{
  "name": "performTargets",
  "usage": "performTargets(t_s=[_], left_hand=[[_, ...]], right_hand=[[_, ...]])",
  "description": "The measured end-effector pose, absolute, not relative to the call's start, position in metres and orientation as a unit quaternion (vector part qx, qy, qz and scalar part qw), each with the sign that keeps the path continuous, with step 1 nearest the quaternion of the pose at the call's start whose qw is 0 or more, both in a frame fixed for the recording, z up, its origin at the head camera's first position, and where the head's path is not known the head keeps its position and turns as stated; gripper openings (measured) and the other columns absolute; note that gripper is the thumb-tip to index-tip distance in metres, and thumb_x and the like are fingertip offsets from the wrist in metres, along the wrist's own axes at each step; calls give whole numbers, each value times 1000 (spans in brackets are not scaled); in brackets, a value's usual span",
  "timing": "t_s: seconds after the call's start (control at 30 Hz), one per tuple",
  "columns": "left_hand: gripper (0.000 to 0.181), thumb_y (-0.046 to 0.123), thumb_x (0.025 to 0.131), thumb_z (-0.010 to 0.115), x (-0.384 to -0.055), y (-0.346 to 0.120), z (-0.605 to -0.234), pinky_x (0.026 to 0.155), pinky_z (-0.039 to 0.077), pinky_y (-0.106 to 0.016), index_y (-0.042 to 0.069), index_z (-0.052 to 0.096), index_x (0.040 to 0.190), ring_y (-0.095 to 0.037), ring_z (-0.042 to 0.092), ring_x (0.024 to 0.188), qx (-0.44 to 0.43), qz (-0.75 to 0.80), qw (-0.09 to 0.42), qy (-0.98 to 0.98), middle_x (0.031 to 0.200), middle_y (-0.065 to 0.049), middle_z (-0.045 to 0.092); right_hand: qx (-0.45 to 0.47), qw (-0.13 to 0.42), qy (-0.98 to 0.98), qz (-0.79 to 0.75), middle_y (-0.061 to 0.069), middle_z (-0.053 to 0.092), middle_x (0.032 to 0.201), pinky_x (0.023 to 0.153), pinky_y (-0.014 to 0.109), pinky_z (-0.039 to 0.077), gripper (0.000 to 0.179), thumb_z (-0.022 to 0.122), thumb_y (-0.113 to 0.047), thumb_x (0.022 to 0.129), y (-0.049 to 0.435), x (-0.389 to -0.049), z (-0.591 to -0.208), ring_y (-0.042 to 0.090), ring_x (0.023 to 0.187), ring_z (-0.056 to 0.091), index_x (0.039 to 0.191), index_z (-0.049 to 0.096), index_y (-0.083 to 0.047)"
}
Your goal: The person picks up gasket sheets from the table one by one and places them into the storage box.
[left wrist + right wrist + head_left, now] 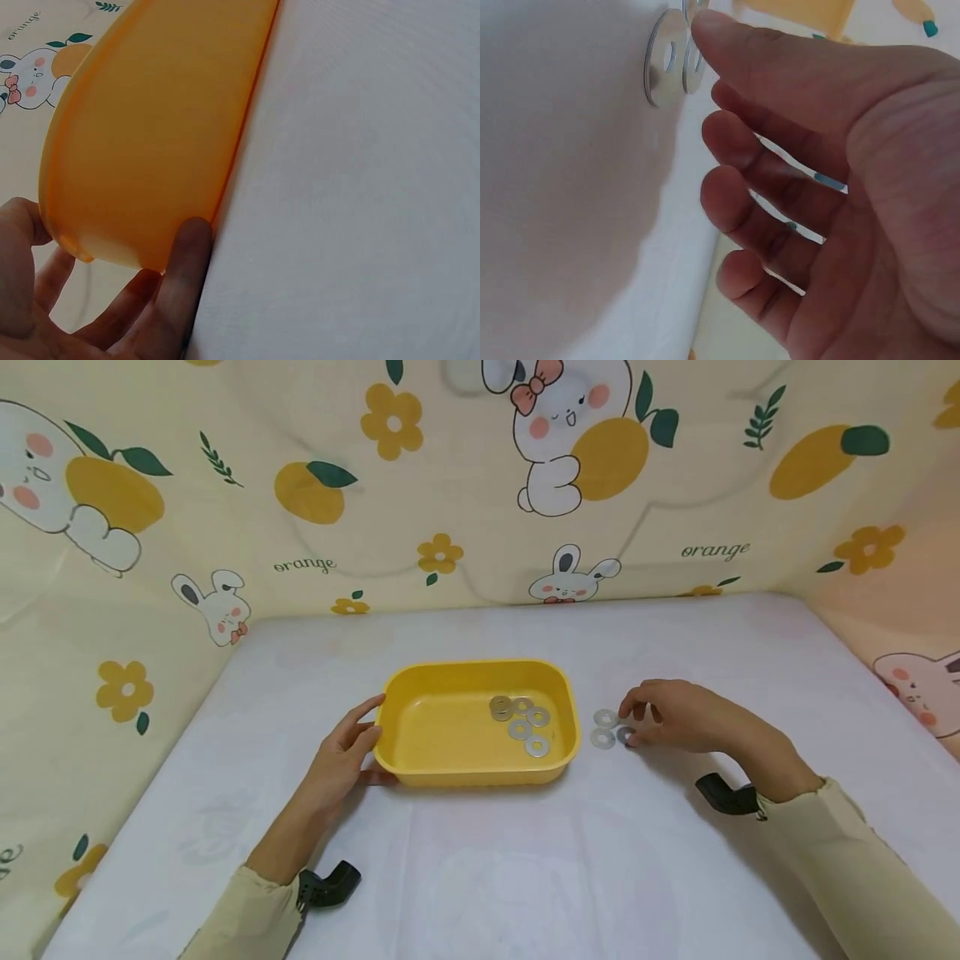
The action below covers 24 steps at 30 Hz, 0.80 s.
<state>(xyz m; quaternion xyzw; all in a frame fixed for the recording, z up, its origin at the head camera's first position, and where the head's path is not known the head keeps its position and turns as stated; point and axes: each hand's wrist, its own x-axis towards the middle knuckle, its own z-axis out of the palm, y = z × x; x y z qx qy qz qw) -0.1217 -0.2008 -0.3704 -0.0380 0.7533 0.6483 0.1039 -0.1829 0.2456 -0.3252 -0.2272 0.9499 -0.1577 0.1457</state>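
Fingertips of my left hand (339, 758) touch the outside of a yellow plastic tray (442, 777) at its left end, spread along the wall. In the left wrist view one finger (189, 259) lies along the tray's lower edge. Beside the tray's right end, flat metal washers (602, 738) lie on the table. My right hand (678, 717) is over them, its fingers bent loosely and its thumb right at the nearest washer (624, 736). The right wrist view has the thumb tip (709, 28) overlapping washers (657, 71), with a gap between thumb and fingers.
Inside the tray, toward its right side, lie several more washers (537, 746), some overlapping. A white cloth (480, 868) covers the table. Cream fabric (465, 477) printed with rabbits and oranges stands behind and at both sides. A black device (726, 795) is on each wrist.
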Motion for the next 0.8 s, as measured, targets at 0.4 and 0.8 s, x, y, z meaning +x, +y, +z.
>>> performTargets(t_s=[0.4,0.8], left_hand=[[48,23,107,46,-123,-202,-371,75,64,-39,33,37,153,-22,65,95,-37,647,104,755,140,-18,46],[47,25,106,47,-124,-202,-371,76,64,-38,36,39,151,-21,65,94,-45,640,105,760,137,-17,48]], right_hand=[[-237,160,942,-175,-3,62,92,70,24,45,20,81,-28,82,246,-189,-333,14,82,52,96,70,-17],[-215,187,945,-159,2,60,98,84,35,51,30,81,-31,83,243,-188,-333,18,92,53,101,68,-11]])
